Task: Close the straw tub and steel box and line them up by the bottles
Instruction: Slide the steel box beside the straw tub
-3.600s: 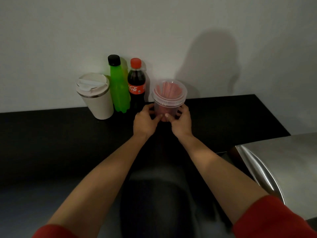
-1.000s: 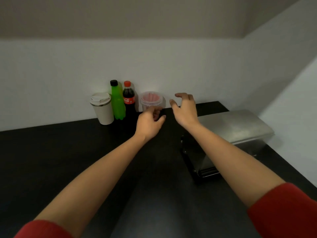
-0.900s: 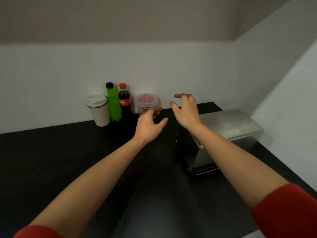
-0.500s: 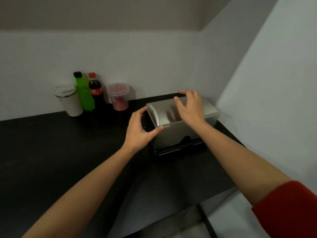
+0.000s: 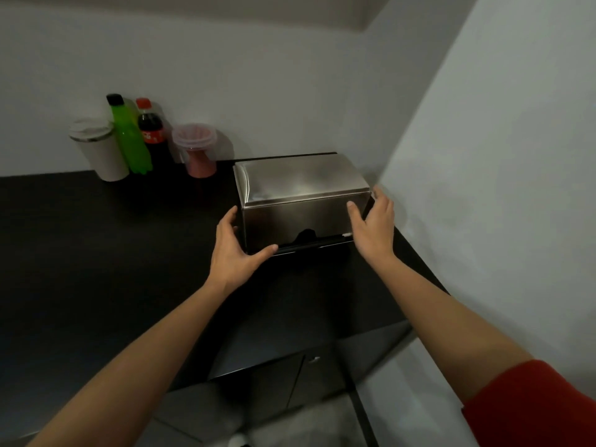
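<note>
Dim, soft-focus wide-angle view; walls (image 5: 290,75) bend at the edges, faint sheen on the steel box (image 5: 300,179).

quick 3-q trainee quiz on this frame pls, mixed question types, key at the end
1. True or false: the steel box stands between the green bottle and the cola bottle.
2. Which item in the row at the wall is nearest the steel box? A) white cup B) green bottle C) straw tub
3. Fill in: the left hand is at the box's lower left front corner; the right hand is at its ____ end.

Key: 1 false; 2 C; 3 right.
</note>
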`<state>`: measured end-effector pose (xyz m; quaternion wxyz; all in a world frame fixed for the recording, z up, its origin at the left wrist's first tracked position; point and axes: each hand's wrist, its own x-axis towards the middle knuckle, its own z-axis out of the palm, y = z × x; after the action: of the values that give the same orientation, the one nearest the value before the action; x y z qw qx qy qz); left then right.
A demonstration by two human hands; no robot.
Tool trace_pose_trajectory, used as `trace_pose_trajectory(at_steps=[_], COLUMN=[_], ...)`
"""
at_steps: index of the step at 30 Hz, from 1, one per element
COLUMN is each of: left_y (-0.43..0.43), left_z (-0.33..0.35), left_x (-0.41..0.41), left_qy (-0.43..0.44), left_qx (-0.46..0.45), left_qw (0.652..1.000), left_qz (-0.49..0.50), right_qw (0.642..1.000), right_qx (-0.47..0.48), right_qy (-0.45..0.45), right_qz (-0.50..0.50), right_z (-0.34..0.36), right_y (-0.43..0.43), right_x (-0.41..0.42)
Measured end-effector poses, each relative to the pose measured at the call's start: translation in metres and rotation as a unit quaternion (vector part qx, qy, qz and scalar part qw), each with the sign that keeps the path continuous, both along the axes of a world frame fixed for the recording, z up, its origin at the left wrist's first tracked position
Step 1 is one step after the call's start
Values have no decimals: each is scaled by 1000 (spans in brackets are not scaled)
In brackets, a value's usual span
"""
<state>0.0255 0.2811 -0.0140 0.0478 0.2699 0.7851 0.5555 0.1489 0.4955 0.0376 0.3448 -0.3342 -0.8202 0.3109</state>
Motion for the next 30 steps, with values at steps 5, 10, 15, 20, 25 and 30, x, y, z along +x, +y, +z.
trace_pose_trajectory(at_steps=[5, 10, 15, 20, 25, 30], left_y=[6, 13, 16, 19, 21, 23], left_z=[-7, -12, -17, -21, -24, -24], left_x=[3, -4, -15, -24, -28, -36], left_qy=[-17, -22, -39, -47, -45, -31], left_qx=[-4, -12, -25, -30, -36, -51], left_qw=[1000, 1000, 999, 998, 998, 998], left_qz=[-12, -2, -2, -14, -13, -17], right_qw=[997, 988, 987, 985, 984, 983], right_qx=[-51, -91, -115, -110, -86, -67], right_qy=[-58, -88, -75, -88, -121, -138], right_qz=[21, 83, 88, 96, 102, 99], right_z=[-27, -46, -54, -56, -57, -56], right_y=[9, 15, 20, 27, 30, 31], right_x=[5, 1, -2, -5, -5, -9])
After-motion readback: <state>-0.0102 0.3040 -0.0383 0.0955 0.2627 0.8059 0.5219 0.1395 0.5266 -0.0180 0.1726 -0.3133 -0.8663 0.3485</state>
